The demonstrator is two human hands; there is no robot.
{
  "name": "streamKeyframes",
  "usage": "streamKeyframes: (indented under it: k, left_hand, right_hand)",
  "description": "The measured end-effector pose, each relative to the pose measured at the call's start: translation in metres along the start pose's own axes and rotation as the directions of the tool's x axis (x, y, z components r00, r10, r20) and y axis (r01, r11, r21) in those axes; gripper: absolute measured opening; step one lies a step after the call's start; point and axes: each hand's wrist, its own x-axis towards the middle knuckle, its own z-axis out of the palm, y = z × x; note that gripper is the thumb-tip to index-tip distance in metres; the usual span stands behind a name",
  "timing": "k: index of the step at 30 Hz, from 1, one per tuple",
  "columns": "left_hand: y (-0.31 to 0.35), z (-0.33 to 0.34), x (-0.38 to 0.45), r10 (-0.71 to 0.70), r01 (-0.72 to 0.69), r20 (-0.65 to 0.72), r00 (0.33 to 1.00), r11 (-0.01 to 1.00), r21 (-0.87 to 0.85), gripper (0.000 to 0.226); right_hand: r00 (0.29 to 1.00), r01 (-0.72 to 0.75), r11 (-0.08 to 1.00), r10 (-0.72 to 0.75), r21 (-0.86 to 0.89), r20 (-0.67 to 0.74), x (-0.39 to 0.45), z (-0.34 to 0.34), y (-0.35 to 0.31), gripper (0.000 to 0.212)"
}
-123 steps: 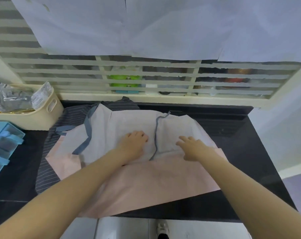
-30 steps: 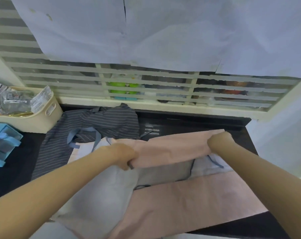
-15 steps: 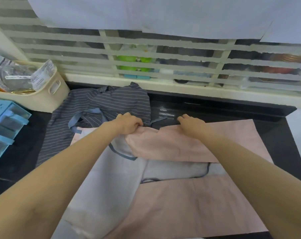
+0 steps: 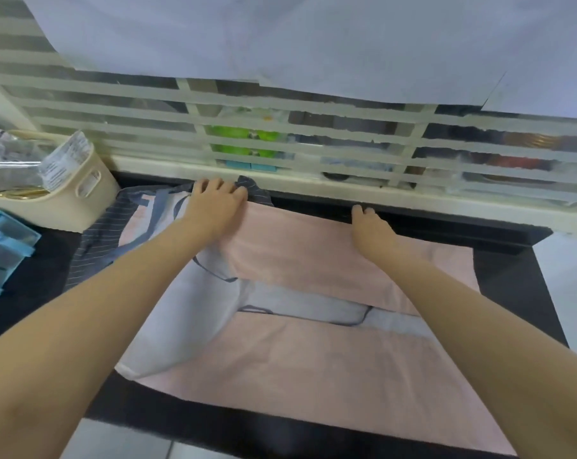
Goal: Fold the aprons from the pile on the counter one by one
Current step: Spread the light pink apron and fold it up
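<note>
A pink apron (image 4: 313,366) lies spread on the black counter (image 4: 518,286). Its far flap (image 4: 307,256) is folded over toward the window, so the pale grey inner side (image 4: 187,313) and thin blue-grey straps (image 4: 346,321) show. My left hand (image 4: 216,207) rests on the flap's far left corner with fingers spread flat. At the flap's far edge my right hand (image 4: 368,225) has its fingers curled over the fabric. A dark striped apron (image 4: 95,246) lies underneath at the left, mostly covered.
A cream basket (image 4: 65,200) with packets stands at the back left, and a blue plastic organizer (image 4: 2,240) sits at the left edge. A slatted window with a raised ledge (image 4: 313,187) runs just beyond my hands. The counter's front edge is near the frame's bottom.
Both hands carried the pink flap farther toward the window and laid it down. My left hand went from gripping the corner to lying flat on it.
</note>
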Motion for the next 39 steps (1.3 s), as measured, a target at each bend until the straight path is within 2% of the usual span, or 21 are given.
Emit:
streamKeyframes:
  k: [3, 5, 7, 11, 13, 14, 17, 19, 21, 23, 24, 26, 28, 30, 31, 32, 33, 35, 37, 39]
  left_hand:
    - [0.007, 0.021, -0.013, 0.111, -0.123, 0.149, 0.983, 0.99, 0.074, 0.05]
    - [0.023, 0.038, -0.028, 0.201, -0.229, 0.298, 0.933, 0.971, 0.063, 0.061]
    - [0.035, 0.054, -0.036, 0.241, -0.275, 0.398, 0.885, 0.961, 0.029, 0.064]
    - [0.034, 0.07, -0.046, 0.245, -0.267, 0.468, 0.849, 0.963, -0.02, 0.062]
    - [0.031, 0.071, -0.049, 0.292, -0.287, 0.482, 0.826, 0.954, -0.085, 0.063]
    - [0.028, 0.069, -0.052, 0.324, -0.303, 0.463, 0.825, 0.945, -0.12, 0.063]
    - [0.003, 0.061, -0.063, 0.361, -0.317, 0.264, 0.894, 0.928, -0.197, 0.067]
    - [-0.017, 0.061, -0.07, 0.352, -0.309, 0.24, 0.905, 0.93, -0.199, 0.068]
    - [-0.026, 0.065, -0.078, 0.339, -0.295, 0.328, 0.882, 0.939, -0.176, 0.065]
    - [-0.029, 0.07, -0.083, 0.303, -0.277, 0.351, 0.886, 0.953, -0.124, 0.054]
    - [-0.03, 0.067, -0.084, 0.28, -0.257, 0.33, 0.902, 0.96, -0.11, 0.043]
    - [-0.036, 0.052, -0.081, 0.228, -0.207, 0.287, 0.93, 0.973, -0.101, 0.019]
    - [-0.05, 0.036, -0.078, 0.2, -0.204, 0.198, 0.96, 0.979, 0.0, 0.019]
    - [-0.068, 0.023, -0.071, 0.12, -0.12, -0.014, 0.993, 0.993, 0.021, 0.021]
    - [-0.074, 0.016, -0.068, 0.027, -0.041, -0.168, 0.985, 0.996, -0.083, 0.02]
    - [-0.079, 0.007, -0.067, -0.101, 0.025, -0.301, 0.948, 0.969, -0.246, 0.017]
    - [-0.081, -0.001, -0.065, -0.234, 0.056, -0.388, 0.891, 0.906, -0.419, 0.015]
    - [-0.073, -0.02, -0.059, -0.437, 0.05, -0.419, 0.796, 0.737, -0.674, 0.017]
    - [-0.054, -0.034, -0.05, -0.551, 0.005, -0.295, 0.78, 0.477, -0.879, 0.029]
    - [-0.032, -0.053, -0.041, -0.546, 0.037, -0.017, 0.838, 0.088, -0.995, 0.043]
  right_hand:
    - [0.998, 0.028, 0.998, -0.031, -0.057, -0.056, -0.013, 0.031, -0.012, 0.058]
    - [0.997, 0.069, 0.997, -0.067, -0.046, 0.042, -0.035, 0.06, -0.026, 0.056]
    - [0.984, 0.103, 0.993, -0.093, -0.06, 0.151, -0.051, 0.085, -0.031, 0.058]
    - [0.97, 0.138, 0.984, -0.111, -0.113, 0.218, -0.048, 0.095, -0.007, 0.061]
    - [0.959, 0.162, 0.977, -0.122, -0.141, 0.256, -0.045, 0.089, 0.006, 0.062]
    - [0.953, 0.167, 0.974, -0.121, -0.15, 0.279, -0.044, 0.087, 0.009, 0.062]
    - [0.941, 0.152, 0.976, -0.095, -0.155, 0.325, -0.042, 0.077, 0.0, 0.067]
    - [0.964, 0.157, 0.981, -0.127, -0.112, 0.235, -0.043, 0.068, -0.023, 0.066]
    - [0.943, 0.324, 0.946, -0.322, -0.017, 0.083, -0.045, 0.062, -0.06, 0.059]
    - [0.838, 0.537, 0.833, -0.545, 0.135, 0.034, -0.048, 0.061, -0.106, 0.05]
    - [0.795, 0.584, 0.786, -0.604, 0.204, 0.055, -0.05, 0.062, -0.126, 0.049]
    - [0.791, 0.568, 0.784, -0.605, 0.252, 0.098, -0.051, 0.065, -0.158, 0.052]
    - [0.844, 0.512, 0.821, -0.535, 0.253, 0.026, -0.049, 0.066, -0.178, 0.044]
    - [0.899, 0.39, 0.789, -0.437, 0.474, -0.012, -0.05, 0.058, -0.19, 0.025]
    - [0.917, 0.29, 0.725, -0.398, 0.625, 0.036, -0.05, 0.05, -0.193, 0.016]
    - [0.922, 0.188, 0.646, -0.376, 0.74, 0.094, -0.052, 0.042, -0.196, 0.012]
    - [0.92, 0.113, 0.593, -0.365, 0.797, 0.141, -0.051, 0.034, -0.196, 0.018]
    - [0.9, 0.016, 0.578, -0.364, 0.816, 0.24, -0.051, 0.016, -0.192, 0.031]
    - [0.888, -0.041, 0.508, -0.377, 0.86, 0.265, -0.052, 0.0, -0.184, 0.026]
    - [0.893, -0.069, 0.334, -0.4, 0.94, 0.208, -0.053, -0.014, -0.173, 0.016]
